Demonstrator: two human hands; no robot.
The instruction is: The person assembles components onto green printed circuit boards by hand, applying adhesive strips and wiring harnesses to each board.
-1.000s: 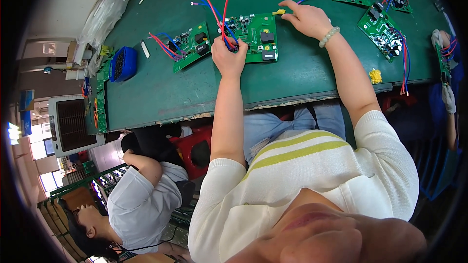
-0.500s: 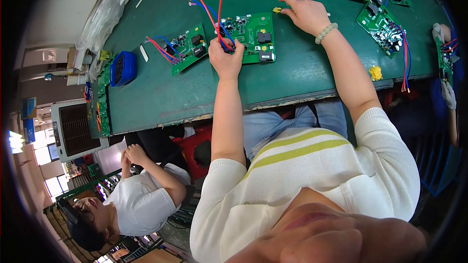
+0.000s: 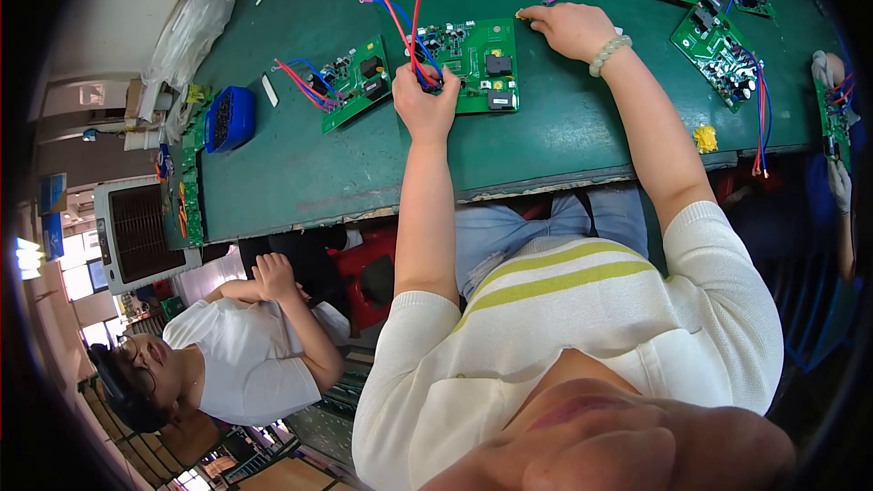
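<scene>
My left hand [image 3: 425,107] is closed round the base of red and blue wires [image 3: 416,32] at the left side of a green circuit board [image 3: 473,59]. The board lies on the table, and the loose wire ends point up and away from me. My right hand [image 3: 576,31], with a beaded bracelet on the wrist, is just beyond the board's far right corner. Its thumb and forefinger are pinched on a small yellow piece [image 3: 521,15], mostly hidden by the fingertips.
Left of my board lie another wired board [image 3: 356,86] and a blue bin [image 3: 228,120] of small dark parts. More wired boards [image 3: 718,55] are at the right, near a yellow lump [image 3: 705,138]. One person [image 3: 245,355] sits at left; gloved hands [image 3: 838,184] hold a board at far right.
My right hand has come slightly nearer to me, its fingers closing further over the yellow piece. My left hand keeps its grip on the wires. The person at left has shifted and raised their hands.
</scene>
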